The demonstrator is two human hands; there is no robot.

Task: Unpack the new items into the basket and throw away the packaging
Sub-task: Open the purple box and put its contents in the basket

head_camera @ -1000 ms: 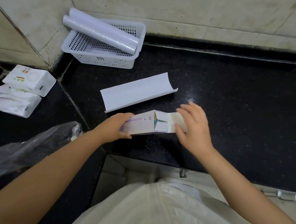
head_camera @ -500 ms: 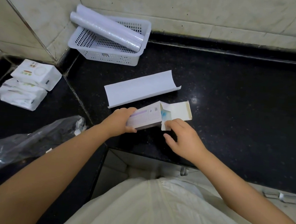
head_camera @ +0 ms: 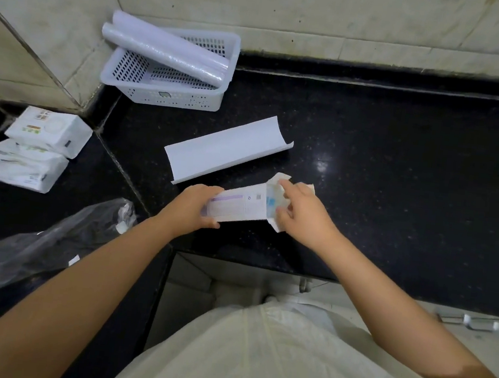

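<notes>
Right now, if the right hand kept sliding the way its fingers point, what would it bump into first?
The right hand points up-left into the open end of the carton held by the left hand. It would probably meet the bluish contents inside first, though depth is unclear.

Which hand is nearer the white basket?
Left. The left hand grips the carton's closed end, below the white basket; the right hand works the open flaps, farther right.

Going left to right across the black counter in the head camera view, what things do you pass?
Two white packets → clear plastic bag → white basket holding rolls → curled white sheet → left hand → carton → right hand.
</notes>
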